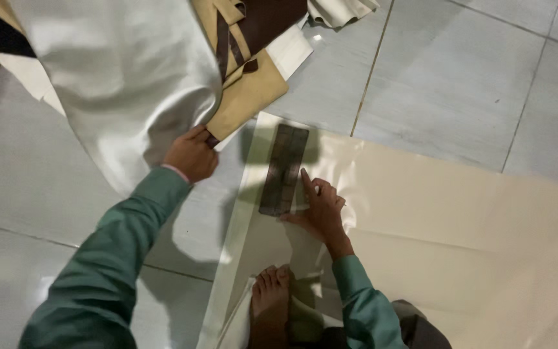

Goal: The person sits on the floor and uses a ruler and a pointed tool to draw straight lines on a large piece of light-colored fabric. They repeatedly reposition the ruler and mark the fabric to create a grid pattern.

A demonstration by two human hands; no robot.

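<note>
— So, from the head camera, where does the work stand?

— It looks like a marking or measuring step. The right hand lies flat, fingers spread and closed on nothing, pressing beside a dark rectangular grid ruler that rests on the cream sheet near its left edge, on the tiled floor.

— And the other hand?

— The left hand is pinched shut on the edge of the white satin cloth, right where it meets a tan folded piece. I'd judge it is pulling that cloth clear of the sheet.

— What would a next move call for?

— Probably keeping the ruler steady and square to the sheet's edge; the surface seems smooth, so it could slide.

— Materials?

— The white cloth is glossy and drapes in soft folds. The cream sheet is flatter and stiffer-looking, with a faint sheen. The tan piece is matte, with dark brown strips across it. A bare foot rests on the sheet's lower fold.
</note>
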